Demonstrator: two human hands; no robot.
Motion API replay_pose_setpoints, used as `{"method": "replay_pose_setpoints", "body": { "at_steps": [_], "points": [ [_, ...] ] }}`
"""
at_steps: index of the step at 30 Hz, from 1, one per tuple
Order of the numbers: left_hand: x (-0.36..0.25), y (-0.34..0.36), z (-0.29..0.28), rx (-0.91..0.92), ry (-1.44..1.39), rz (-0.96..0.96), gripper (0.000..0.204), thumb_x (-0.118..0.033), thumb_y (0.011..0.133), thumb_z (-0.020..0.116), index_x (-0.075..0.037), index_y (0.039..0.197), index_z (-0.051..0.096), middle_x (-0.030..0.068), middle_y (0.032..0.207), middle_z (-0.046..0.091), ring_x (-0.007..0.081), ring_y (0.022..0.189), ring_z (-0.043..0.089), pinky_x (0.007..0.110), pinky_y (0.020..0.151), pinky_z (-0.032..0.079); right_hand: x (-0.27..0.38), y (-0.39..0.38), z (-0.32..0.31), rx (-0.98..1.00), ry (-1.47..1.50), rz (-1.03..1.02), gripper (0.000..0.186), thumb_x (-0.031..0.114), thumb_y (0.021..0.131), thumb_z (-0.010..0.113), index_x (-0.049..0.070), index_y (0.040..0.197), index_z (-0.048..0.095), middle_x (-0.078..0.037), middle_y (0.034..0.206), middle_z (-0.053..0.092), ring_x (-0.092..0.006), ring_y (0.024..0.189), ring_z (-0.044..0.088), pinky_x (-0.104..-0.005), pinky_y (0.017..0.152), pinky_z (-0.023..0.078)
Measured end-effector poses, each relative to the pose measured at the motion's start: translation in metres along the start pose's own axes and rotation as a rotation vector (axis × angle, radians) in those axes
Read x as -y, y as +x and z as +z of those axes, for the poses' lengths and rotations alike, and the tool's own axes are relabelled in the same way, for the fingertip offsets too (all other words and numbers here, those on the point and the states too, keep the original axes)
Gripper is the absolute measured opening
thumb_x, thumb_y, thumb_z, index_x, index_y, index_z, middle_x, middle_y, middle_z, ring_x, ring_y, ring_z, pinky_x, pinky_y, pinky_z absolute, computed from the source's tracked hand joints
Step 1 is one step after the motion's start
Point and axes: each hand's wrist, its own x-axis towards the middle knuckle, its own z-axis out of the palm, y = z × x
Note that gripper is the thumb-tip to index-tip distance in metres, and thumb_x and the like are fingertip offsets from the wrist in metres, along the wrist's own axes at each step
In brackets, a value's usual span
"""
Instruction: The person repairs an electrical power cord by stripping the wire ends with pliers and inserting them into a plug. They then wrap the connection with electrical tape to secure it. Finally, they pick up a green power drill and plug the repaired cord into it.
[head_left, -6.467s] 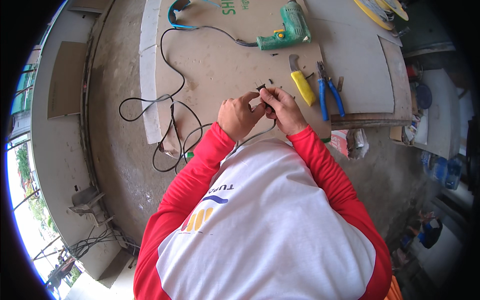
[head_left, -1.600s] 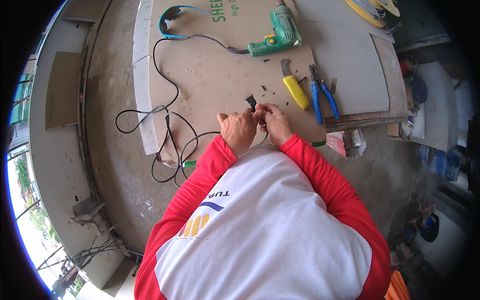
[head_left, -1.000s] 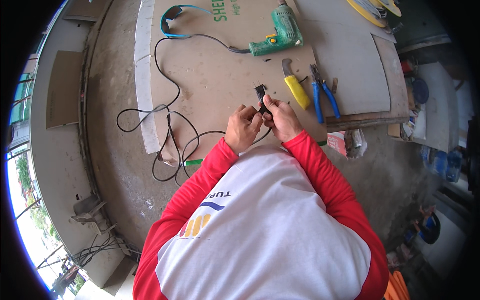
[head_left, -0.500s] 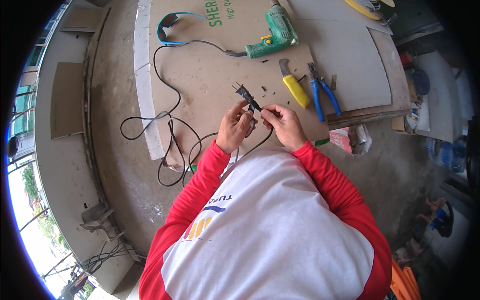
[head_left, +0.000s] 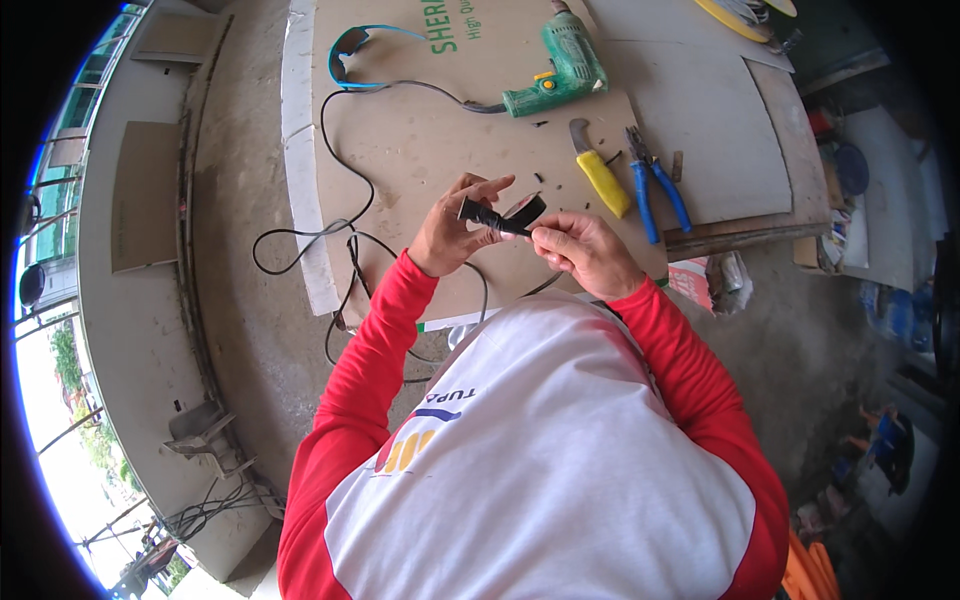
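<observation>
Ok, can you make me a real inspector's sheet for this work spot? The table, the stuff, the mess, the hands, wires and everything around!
Surface: brown sheet on the worktable, marked and dusty.
Job's things: black plug and black tape roll, both up at the hands.
Clutter: green power drill, yellow-handled hooked knife, blue-handled pliers, blue-framed glasses, small dark scraps.
Grip: left hand around the plug, index finger stretched out; right hand pinching a thin black piece, tape or cord unclear.
Cables: black cord runs from the drill and loops past the table's left edge.
Surroundings: concrete floor; torn red-and-white bag beside the table.
</observation>
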Motion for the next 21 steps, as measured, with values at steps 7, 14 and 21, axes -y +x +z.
{"method": "replay_pose_setpoints", "body": {
  "at_steps": [7, 14, 21],
  "points": [
    [-0.001, 0.03, -0.036, 0.641, -0.861, -0.303, 0.093, 0.003, 0.088, 0.063, -0.006, 0.159, 0.003, 0.0181, 0.112, 0.068, 0.0191, 0.1, 0.064, 0.027, 0.09, 0.045, 0.013, -0.004, 0.013, 0.028, -0.257, -0.009, 0.024, 0.02, 0.097, 0.063, -0.002, 0.105, 0.068, 0.002, 0.08, 0.058, -0.0039, 0.067, 0.047, -0.0204, 0.059, 0.041],
    [-0.013, 0.063, -0.047, 0.679, -0.631, -0.165, 0.079, -0.002, 0.095, 0.05, -0.005, 0.159, 0.004, 0.0235, 0.127, 0.063, 0.0261, 0.116, 0.061, 0.035, 0.1, 0.043, -0.005, 0.002, 0.008, -0.098, -0.428, 0.085, 0.025, 0.02, 0.097, 0.064, -0.003, 0.105, 0.068, 0.001, 0.081, 0.062, -0.0067, 0.07, 0.054, -0.0225, 0.066, 0.046],
    [-0.09, 0.012, 0.014, 0.011, 0.283, 0.12, 0.056, -0.03, 0.094, 0.068, -0.003, 0.139, 0.048, 0.0101, 0.103, 0.071, 0.028, 0.104, 0.067, 0.039, 0.089, 0.046, -0.013, 0.012, 0.004, -0.16, 0.482, 0.051, 0.02, 0.023, 0.098, 0.06, 0.004, 0.094, 0.061, 0.0, 0.076, 0.058, -0.0054, 0.063, 0.052, -0.0203, 0.057, 0.044]
  ]
}}
